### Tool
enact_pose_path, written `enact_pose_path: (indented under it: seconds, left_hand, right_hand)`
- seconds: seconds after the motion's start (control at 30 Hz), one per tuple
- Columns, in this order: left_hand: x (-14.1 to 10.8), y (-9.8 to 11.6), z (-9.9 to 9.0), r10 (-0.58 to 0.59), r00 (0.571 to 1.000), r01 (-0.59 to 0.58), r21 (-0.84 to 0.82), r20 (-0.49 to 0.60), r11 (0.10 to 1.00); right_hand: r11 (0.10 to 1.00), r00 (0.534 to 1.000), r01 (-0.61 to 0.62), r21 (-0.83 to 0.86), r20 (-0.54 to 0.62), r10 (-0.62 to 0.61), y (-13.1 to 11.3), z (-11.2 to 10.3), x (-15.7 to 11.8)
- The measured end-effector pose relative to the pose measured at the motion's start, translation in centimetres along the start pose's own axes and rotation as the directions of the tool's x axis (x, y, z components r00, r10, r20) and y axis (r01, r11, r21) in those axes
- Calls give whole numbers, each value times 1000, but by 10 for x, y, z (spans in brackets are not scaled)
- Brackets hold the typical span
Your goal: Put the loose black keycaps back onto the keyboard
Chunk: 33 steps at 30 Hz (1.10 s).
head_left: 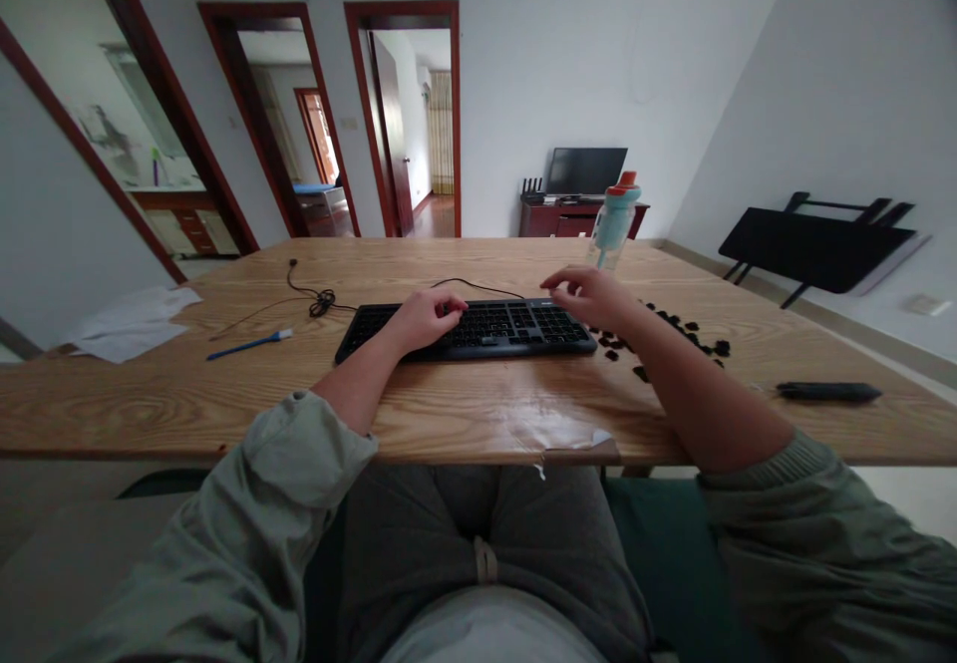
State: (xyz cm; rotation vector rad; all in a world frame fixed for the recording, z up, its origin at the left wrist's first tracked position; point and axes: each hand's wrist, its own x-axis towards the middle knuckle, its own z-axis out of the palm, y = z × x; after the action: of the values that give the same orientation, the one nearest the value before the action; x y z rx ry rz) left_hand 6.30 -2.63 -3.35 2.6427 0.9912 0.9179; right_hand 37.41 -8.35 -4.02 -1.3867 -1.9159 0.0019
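A black keyboard (523, 346) lies across the wooden table in front of me; some of its key positions look bare. My left hand (428, 320) rests over its left half, fingers curled in with thumb and index close together. Whatever may be between them is hidden. Above the keyboard's right end, my right hand (587, 294) is raised with its fingertips bent together toward the left; anything in that pinch is too small to make out. Loose black keycaps (692, 326) are scattered on the table to the right, partly behind my right forearm.
A bottle (614, 219) stands behind my right hand. To the left lie a blue brush (250, 344), a coiled cable (321, 302) and white paper (135, 324). A dark, long object (828, 392) lies at far right. Torn clear film (560, 434) sticks to the table's front edge.
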Motion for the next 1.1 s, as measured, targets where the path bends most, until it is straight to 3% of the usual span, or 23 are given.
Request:
enact_pose_path:
  seconds: [0.1,0.23,0.33,0.43,0.5,0.73,0.93,1.1]
  left_hand:
    - [1,-1,0,-6,1000,6,13,-7,1000]
    - [2,-3,0,-29,1000,29,37,-7,999]
    - [2,-5,-1,-27,1000,26,55,13,998]
    - [2,-5,-2,-28,999,27,62,25,998]
    - [2,-6,-3,-45,999,44,61,16,997]
    - [1,-6,-4,-63,998,62,79,13,995]
    - [2,-6,-5,-39,999,39,99,-1,994]
    - [2,-5,-5,-27,999,25,93,21,995]
  right_hand:
    - [960,959,-281,-24,-55,279,44,-39,-1]
    - [795,812,-583,-170,-160,561,106,-72,-30]
    - [719,760,-649,-247,-202,617,138,-84,-62]
    - [686,700,-706,-175,-319,639,157,-91,-83]
    - [665,674,-730,-159,-333,660,164,-92,-88]
    - [677,706,-702,-221,-89,703,164,-68,-70]
    - [765,802,-558,-321,28,597,163,-43,-54]
    - [782,816,-479,-400,127,564,173,-38,-25]
